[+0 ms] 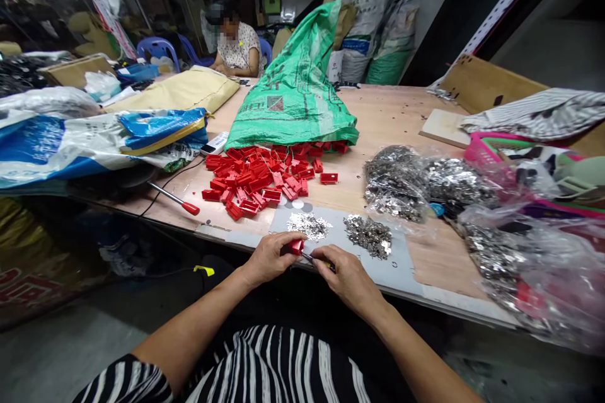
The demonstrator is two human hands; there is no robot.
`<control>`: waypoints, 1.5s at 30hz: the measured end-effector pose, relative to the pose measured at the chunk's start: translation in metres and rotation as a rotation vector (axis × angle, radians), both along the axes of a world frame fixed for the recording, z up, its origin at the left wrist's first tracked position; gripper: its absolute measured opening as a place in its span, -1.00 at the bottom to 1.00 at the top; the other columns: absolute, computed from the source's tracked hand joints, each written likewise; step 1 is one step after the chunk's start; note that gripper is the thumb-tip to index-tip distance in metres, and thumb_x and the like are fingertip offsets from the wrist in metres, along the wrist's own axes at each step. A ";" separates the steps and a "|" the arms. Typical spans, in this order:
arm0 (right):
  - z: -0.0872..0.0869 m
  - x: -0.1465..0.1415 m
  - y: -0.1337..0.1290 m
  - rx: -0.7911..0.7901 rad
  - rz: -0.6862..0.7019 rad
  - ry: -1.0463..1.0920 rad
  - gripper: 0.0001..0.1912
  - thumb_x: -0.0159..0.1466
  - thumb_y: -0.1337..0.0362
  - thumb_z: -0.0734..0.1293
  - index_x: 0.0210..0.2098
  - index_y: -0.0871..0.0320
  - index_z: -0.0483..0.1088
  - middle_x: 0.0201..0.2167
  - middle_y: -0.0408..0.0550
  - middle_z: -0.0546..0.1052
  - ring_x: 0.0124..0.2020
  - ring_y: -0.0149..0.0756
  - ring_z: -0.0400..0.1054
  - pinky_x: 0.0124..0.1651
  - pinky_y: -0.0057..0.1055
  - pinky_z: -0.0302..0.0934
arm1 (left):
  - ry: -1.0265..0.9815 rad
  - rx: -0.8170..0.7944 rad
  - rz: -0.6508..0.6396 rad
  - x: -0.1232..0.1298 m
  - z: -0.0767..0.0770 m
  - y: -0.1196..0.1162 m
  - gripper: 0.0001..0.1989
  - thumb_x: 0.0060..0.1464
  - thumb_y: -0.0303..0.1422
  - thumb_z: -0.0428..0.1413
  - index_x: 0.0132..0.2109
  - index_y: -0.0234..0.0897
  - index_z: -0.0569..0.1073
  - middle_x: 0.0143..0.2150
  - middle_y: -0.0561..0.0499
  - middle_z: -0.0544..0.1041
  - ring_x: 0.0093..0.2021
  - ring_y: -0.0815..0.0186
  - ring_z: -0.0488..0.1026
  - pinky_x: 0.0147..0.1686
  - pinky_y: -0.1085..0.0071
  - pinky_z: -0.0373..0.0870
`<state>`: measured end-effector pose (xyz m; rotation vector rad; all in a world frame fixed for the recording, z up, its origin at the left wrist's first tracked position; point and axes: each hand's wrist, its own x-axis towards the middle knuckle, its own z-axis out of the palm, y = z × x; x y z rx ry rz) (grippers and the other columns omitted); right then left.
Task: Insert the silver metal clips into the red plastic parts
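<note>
Between the thumb and fingers of my left hand (271,256) is a small red plastic housing (296,247). My right hand (347,277) is closed around the handle of a thin metal-shafted tool that looks like a screwdriver (308,257), its tip at the red housing. Both hands are close together at the table's front edge. Just beyond them lie a pile of flat shiny metal pieces (309,225) and a pile of darker small metal parts (368,236) on a grey sheet (401,264). Many similar red housings (255,176) spill from a green woven sack (293,94).
Clear plastic bags of metal parts (397,176) lie to the right, near a pink basket (486,151). A red-tipped metal lever (189,207) juts out at the left, by blue-white sacks (94,138). Across the table sits another person (243,50).
</note>
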<state>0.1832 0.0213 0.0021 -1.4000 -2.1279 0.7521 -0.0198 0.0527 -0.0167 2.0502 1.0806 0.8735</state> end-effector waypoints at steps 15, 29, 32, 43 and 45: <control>0.004 -0.014 -0.004 -0.005 -0.092 -0.115 -0.83 0.28 0.37 0.19 -0.30 0.09 0.41 -0.34 -0.07 0.48 -0.30 -0.24 0.39 -0.23 -0.35 0.22 | -0.027 -0.078 -0.022 -0.002 0.001 0.005 -0.65 -0.08 -0.47 0.25 -0.08 -0.17 0.49 -0.18 0.06 0.58 -0.19 0.31 0.49 -0.09 0.39 0.36; 0.009 -0.007 0.002 -0.111 -0.039 0.051 -0.85 0.26 0.33 0.21 -0.32 0.09 0.43 -0.36 -0.16 0.51 -0.31 -0.28 0.38 -0.24 -0.40 0.18 | -0.050 -0.115 -0.116 -0.007 0.003 0.008 -0.66 -0.01 -0.47 0.17 -0.04 -0.23 0.46 -0.14 0.00 0.55 -0.15 0.30 0.46 -0.08 0.40 0.34; 0.010 -0.009 0.003 -0.104 -0.035 -0.004 -0.85 0.26 0.34 0.22 -0.31 0.10 0.43 -0.33 -0.11 0.51 -0.27 -0.25 0.38 -0.22 -0.37 0.18 | -0.075 -0.113 -0.172 -0.009 0.004 0.010 -0.66 0.01 -0.49 0.13 -0.02 -0.24 0.45 -0.11 -0.02 0.54 -0.11 0.30 0.46 -0.04 0.37 0.34; 0.011 -0.023 0.004 -0.065 -0.042 -0.128 -0.84 0.25 0.44 0.22 -0.30 0.12 0.41 -0.31 -0.07 0.49 -0.27 -0.27 0.37 -0.21 -0.40 0.18 | -0.055 -0.085 -0.179 -0.008 0.000 0.011 -0.64 0.03 -0.46 0.13 0.02 -0.22 0.44 -0.06 -0.04 0.54 -0.07 0.27 0.46 0.00 0.32 0.35; 0.008 -0.026 0.001 -0.038 -0.064 -0.154 -0.84 0.25 0.45 0.21 -0.28 0.12 0.40 -0.29 -0.06 0.48 -0.26 -0.27 0.36 -0.22 -0.40 0.18 | -0.048 -0.062 -0.164 -0.008 -0.001 0.011 -0.63 0.03 -0.44 0.15 0.03 -0.20 0.45 -0.05 -0.04 0.54 -0.08 0.27 0.47 -0.01 0.33 0.36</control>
